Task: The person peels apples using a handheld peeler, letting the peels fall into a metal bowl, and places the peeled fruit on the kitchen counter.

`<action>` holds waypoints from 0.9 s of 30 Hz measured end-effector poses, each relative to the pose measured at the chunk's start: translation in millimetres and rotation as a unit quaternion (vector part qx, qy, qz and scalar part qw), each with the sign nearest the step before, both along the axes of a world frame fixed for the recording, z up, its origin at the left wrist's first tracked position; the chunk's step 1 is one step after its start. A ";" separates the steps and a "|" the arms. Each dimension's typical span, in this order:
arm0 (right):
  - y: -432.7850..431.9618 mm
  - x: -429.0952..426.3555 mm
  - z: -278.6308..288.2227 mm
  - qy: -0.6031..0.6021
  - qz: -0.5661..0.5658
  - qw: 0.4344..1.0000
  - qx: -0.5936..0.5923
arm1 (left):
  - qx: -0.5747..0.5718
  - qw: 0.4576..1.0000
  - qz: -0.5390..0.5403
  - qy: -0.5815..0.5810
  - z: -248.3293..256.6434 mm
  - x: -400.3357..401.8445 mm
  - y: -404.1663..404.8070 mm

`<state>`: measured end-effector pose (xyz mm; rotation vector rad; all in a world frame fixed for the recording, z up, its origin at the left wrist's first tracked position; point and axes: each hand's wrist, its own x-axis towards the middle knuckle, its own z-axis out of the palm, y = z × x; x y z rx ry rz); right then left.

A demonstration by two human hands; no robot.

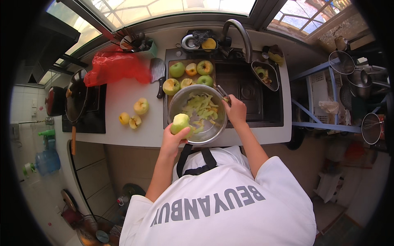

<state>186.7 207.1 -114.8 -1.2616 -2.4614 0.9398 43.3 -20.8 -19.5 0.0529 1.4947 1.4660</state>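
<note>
A partly peeled green apple (181, 123) is gripped in my left hand (173, 141), over the near left rim of a steel bowl (220, 132). Pale green peelings (201, 106) lie inside the bowl. At its right rim my right hand (236, 111) holds a metal-handled peeler (222, 91), its blade not clearly seen. Behind the bowl several apples, some peeled in part, rest on a wooden board, among them a green apple (177, 69). To the left, a peeled apple (141, 106) and smaller pieces (135, 122) lie on the white counter (150, 135).
A cleaver (158, 72) lies left of the board, beside a red plastic bag (117, 69). Right of the bowl is a dark sink (246, 115) with a curved faucet (246, 37) and a strainer basket (278, 77) holding scraps. A lidded pan (76, 98) stands far left.
</note>
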 end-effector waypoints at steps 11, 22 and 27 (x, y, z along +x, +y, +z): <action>-41.6 -3.9 36.7 0.132 0.030 0.991 -0.021 | 0.027 0.999 0.029 -0.030 -12.5 5.7 3.2; -66.8 -9.5 58.9 0.067 0.121 0.990 0.003 | 0.071 0.996 -0.051 0.027 1.0 2.3 -1.7; -92.5 -12.4 71.4 0.215 0.131 0.965 0.074 | 0.084 0.994 -0.058 -0.045 -7.4 -3.1 -1.4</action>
